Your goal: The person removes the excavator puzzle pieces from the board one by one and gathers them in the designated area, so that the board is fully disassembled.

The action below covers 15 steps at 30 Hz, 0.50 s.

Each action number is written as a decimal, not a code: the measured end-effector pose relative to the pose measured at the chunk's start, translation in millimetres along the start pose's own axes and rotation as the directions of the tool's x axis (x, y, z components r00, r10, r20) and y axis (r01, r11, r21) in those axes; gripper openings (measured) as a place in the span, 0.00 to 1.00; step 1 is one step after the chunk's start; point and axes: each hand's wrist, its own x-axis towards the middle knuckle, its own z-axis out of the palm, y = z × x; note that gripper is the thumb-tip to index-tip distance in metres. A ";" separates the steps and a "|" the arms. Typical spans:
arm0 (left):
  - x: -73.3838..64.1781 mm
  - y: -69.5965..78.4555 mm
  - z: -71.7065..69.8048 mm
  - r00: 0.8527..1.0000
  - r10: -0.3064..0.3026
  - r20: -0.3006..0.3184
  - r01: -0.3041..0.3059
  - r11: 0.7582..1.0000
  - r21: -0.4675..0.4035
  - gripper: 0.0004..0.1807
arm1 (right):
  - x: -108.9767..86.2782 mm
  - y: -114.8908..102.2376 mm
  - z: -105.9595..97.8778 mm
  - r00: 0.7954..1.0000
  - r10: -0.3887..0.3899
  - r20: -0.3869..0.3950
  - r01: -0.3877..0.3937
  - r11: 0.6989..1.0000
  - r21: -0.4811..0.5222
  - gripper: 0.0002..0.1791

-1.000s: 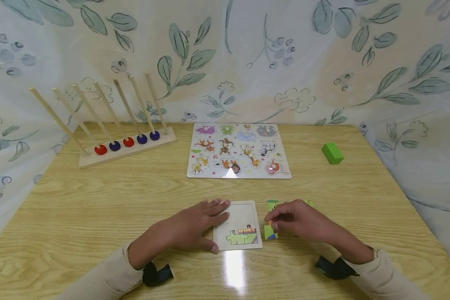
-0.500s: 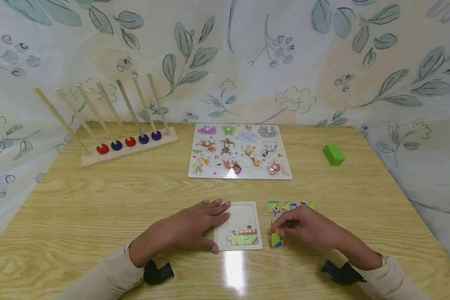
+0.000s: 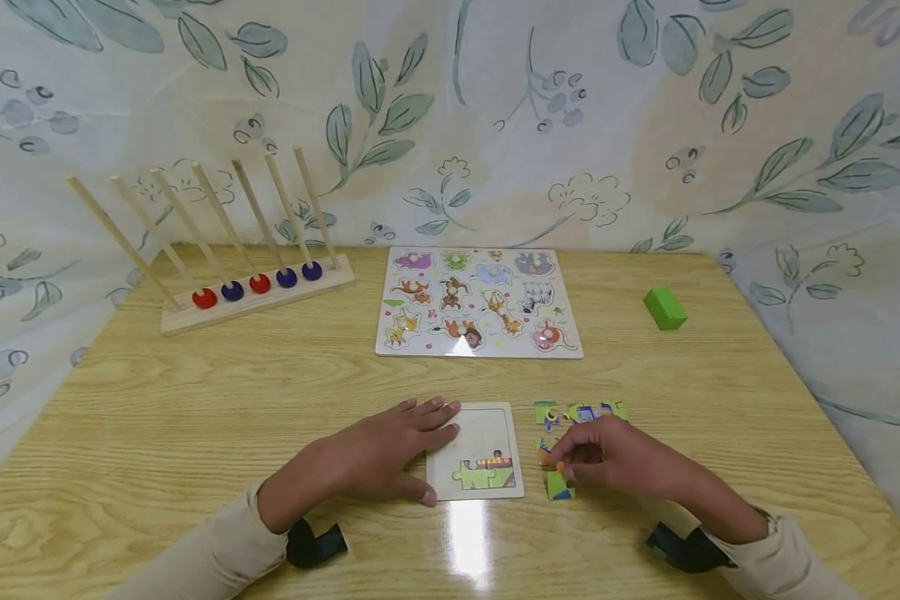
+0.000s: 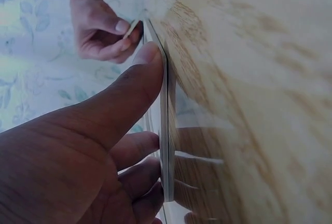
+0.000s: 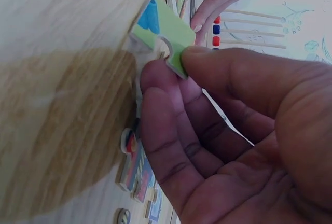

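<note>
My left hand [image 3: 378, 454] rests flat over the left edge of a small wooden puzzle tray [image 3: 465, 427], fingers spread. In the left wrist view its thumb [image 4: 148, 55] presses along the tray's rim. Two joined jigsaw pieces [image 3: 483, 477] lie in the tray's lower right corner. Right of the tray, my right hand [image 3: 615, 454] pinches a green and blue jigsaw piece [image 3: 559, 486] between thumb and fingertips. The right wrist view shows this piece [image 5: 171, 27] tilted, raised above the wood. Loose jigsaw pieces [image 3: 585, 412] lie beyond the right hand, partly hidden by it.
An animal peg puzzle board [image 3: 480, 346] lies behind the tray. At the back left stands a wooden peg rack [image 3: 258, 296] with red and blue beads. A green block [image 3: 665, 308] sits at the back right. Patterned cloth [image 3: 450, 125] hangs behind the table.
My right hand has moved right and slightly nearer the person, carrying the pinched piece away from the tray. More of the loose pieces show now. My left hand has stayed put.
</note>
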 end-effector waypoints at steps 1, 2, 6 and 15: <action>-0.3 -0.1 0.0 1.000 0.001 0.000 -0.001 1.000 -0.002 0.45 | 0.1 0.2 -0.1 1.000 0.001 0.003 -0.001 1.000 0.001 0.07; -0.4 -0.3 0.0 1.000 0.000 0.001 0.000 1.000 -0.004 0.45 | 0.3 0.1 -0.3 1.000 0.004 0.007 -0.004 1.000 0.003 0.06; -0.6 -1.1 0.7 1.000 0.002 0.005 -0.002 1.000 -0.003 0.45 | 0.4 -0.5 -1.2 1.000 -0.016 0.020 0.016 1.000 0.003 0.06; 0.8 -1.9 0.6 1.000 -0.008 0.006 0.008 1.000 -0.016 0.46 | 0.8 -2.2 -5.3 0.999 -0.051 0.019 0.051 0.998 -0.024 0.09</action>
